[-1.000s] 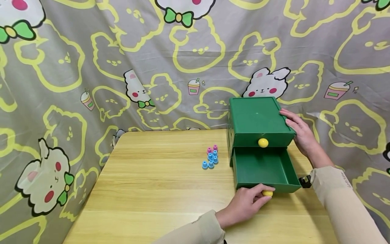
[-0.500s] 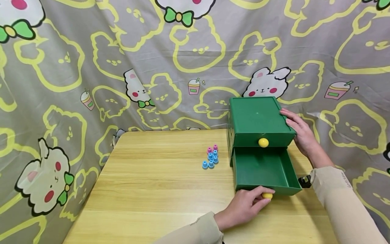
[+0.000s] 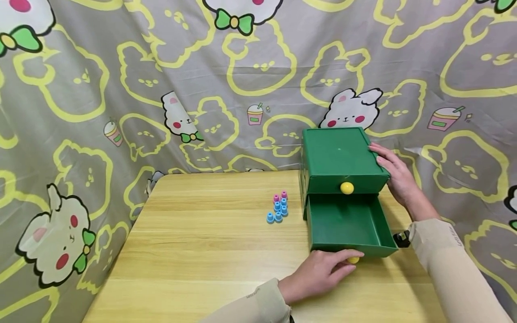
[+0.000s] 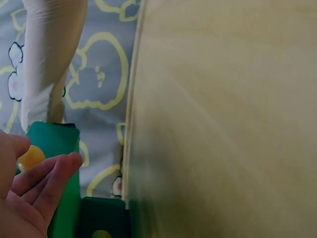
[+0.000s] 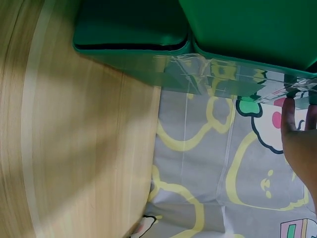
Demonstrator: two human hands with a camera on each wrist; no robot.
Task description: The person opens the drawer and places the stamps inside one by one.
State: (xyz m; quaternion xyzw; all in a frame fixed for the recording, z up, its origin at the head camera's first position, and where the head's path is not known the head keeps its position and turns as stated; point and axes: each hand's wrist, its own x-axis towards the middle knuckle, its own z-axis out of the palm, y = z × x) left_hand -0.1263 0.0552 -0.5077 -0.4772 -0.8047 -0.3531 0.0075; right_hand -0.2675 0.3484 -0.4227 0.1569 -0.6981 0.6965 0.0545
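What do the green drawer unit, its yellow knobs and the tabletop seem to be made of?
Green drawer unit: probably moulded plastic, semi-glossy, judging by its thin, even walls and soft highlights.
Yellow knobs: smooth and shiny; plastic or painted wood, I can't tell which.
Tabletop: wood or wood-look laminate, from its pale grain and faint sheen.

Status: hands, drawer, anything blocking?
Left hand at lower knob; right hand on green cabinet. Lower drawer pulled out. Blue and pink pieces off left, outside its path.
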